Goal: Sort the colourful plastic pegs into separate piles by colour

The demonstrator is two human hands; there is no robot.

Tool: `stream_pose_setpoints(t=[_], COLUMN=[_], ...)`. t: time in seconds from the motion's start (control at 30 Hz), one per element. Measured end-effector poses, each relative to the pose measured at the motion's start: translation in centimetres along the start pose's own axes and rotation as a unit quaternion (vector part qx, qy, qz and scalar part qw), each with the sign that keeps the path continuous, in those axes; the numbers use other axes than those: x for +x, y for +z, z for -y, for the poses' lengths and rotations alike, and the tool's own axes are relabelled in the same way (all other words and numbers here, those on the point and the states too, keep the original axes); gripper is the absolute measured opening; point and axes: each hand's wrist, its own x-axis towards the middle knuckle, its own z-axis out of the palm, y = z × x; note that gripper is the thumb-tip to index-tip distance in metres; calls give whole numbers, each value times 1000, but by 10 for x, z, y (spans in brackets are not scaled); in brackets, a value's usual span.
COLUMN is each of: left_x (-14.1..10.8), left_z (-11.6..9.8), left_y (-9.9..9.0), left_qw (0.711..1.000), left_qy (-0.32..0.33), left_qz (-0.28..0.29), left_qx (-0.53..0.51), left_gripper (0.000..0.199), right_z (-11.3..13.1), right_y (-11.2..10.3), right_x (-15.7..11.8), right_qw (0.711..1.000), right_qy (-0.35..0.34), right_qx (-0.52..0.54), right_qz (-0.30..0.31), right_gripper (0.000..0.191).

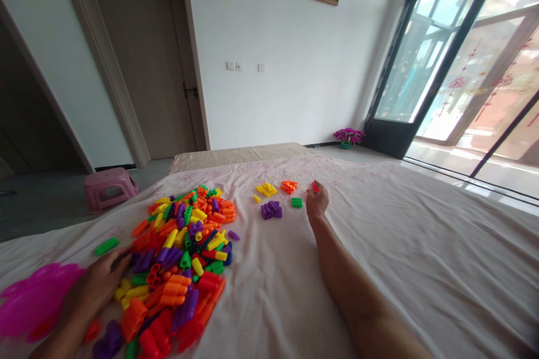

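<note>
My right hand is closed on a small red plastic building piece over the far part of the cloth. Just left of it lie a green piece, a small group of orange pieces, a yellow group and a purple group. My left hand rests at the left edge of a big mixed pile of tube-shaped plastic pieces. Its fingers are apart and reach in among the pieces, with the tips partly hidden. A green piece lies just beyond that hand.
A pink plastic tray-like thing lies at the left, partly behind my left forearm. Wrinkled pale cloth covers the surface. A pink stool stands on the floor at the left; a flower pot sits by the far wall.
</note>
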Motion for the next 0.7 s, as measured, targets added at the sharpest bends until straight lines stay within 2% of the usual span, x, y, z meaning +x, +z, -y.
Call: stream_pose_setpoints(t=[0.07, 0.13, 0.23, 0.33, 0.43, 0.53, 0.63, 0.7], left_x=[2, 3, 3, 1, 0, -1, -1, -1], left_z=[2, 4, 3, 1, -2, -2, -2, -2], left_y=[1, 1, 2, 1, 0, 0, 0, 0], left_qw=[1000, 1000, 1000, 1000, 1000, 1000, 1000, 1000], left_qy=[1, 0, 2, -2, -7, -2, -1, 3], left_qz=[-3, 0, 0, 0, 1, -3, -4, -5], left_qx=[3, 1, -5, 1, 5, 0, -1, 0], left_gripper=[55, 56, 55, 55, 56, 55, 54, 54], right_z=[2, 10, 32, 62, 93, 116, 128, 131], right_y=[1, 4, 13, 18, 17, 12, 13, 17], right_x=[-2, -9, -28, -55, -86, -115, -135, -143], right_qw=[1000, 1000, 992, 970, 924, 857, 809, 799], right_qy=[14, -2, -66, -131, -210, -293, -346, -355], right_qx=[7, 24, 65, 98, 93, 74, 72, 62], right_qz=[-12, 10, 85, 182, 306, 418, 469, 482], right_gripper=[39, 39, 37, 36, 36, 42, 54, 63])
